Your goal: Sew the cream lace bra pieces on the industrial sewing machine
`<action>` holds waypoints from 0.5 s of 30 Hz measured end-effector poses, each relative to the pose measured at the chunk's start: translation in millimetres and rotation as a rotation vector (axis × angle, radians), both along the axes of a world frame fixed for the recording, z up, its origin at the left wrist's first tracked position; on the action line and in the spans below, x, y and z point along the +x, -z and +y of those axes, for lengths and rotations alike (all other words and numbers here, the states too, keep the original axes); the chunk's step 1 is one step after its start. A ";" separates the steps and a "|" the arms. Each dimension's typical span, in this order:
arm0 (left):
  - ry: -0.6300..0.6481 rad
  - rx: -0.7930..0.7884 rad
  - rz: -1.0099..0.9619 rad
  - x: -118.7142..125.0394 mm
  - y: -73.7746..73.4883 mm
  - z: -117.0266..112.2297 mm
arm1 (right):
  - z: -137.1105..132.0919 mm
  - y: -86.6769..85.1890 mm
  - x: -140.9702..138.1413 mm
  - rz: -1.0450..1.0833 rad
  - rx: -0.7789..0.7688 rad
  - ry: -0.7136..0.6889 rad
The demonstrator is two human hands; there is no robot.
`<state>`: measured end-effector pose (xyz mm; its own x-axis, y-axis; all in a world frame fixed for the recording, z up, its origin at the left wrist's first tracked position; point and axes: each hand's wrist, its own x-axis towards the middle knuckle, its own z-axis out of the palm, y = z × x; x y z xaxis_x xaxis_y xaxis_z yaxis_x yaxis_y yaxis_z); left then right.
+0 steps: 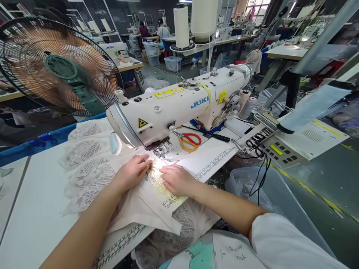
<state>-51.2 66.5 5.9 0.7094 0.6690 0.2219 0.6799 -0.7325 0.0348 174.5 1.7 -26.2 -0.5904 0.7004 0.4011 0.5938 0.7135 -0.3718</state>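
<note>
Pale beige fabric with lace panels (95, 179) lies over the white table, and one edge hangs off the front. Under the machine's needle area, a lit piece of cream lace (157, 177) sits between my hands. My left hand (134, 170) presses on the fabric just left of the presser foot (162, 148), its thumb and fingers closed on the cloth. To the right, my right hand (178, 180) grips the lace with bent fingers, its thumb nearer me. The needle tip is too small to make out. The white JUKI sewing machine (179, 104) stands directly beyond both hands.
Orange-and-red-handled scissors (189, 141) and a black-handled tool (218, 137) lie by the machine arm. A large fan (60, 67) stands at left. A control panel (280, 151) hangs at right above a clear plastic bin (280, 194). Thread cones (181, 28) rise behind.
</note>
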 end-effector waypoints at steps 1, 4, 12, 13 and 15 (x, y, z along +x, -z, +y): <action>-0.010 0.003 0.006 -0.5 0.5 1.5 | 0.1 0.3 -0.1 0.002 -0.003 -0.001; -0.042 0.011 0.027 -1.4 1.5 5.1 | 1.3 1.4 0.4 0.008 -0.010 -0.006; -0.143 0.041 0.081 -1.3 -3.0 -4.3 | -22.9 -11.7 -6.8 0.039 0.055 -0.051; -0.161 0.048 0.090 -3.6 -5.6 -9.2 | -31.8 -13.9 -10.0 0.011 0.064 -0.101; -0.202 0.069 0.106 -12.8 -11.7 -23.5 | -49.5 -17.3 -16.0 -0.098 0.067 -0.184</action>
<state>-63.9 43.0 17.6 0.5847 0.7854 0.2033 0.8099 -0.5796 -0.0901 158.5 -47.8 -8.9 -0.7446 0.5504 0.3776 0.4820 0.8347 -0.2663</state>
